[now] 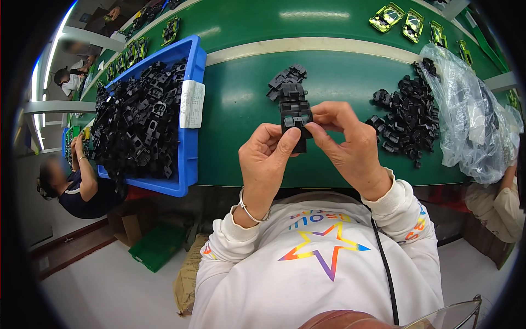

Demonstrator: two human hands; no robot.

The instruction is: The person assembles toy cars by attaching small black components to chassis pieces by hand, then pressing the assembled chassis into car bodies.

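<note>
two hands are holding a black plastic part above a green surface.

the left hand [267,159] and right hand [345,143] are both pinching the black plastic part [296,114] between closed fingertips, above the green surface [241,109], between a blue bin [189,159] and a loose parts pile [405,118].

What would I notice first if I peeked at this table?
Probably the two hands, left hand and right hand, pinching a small black plastic part in the middle. To the left sits a blue bin heaped with black parts, and to the right a loose pile beside a clear bag.
</note>
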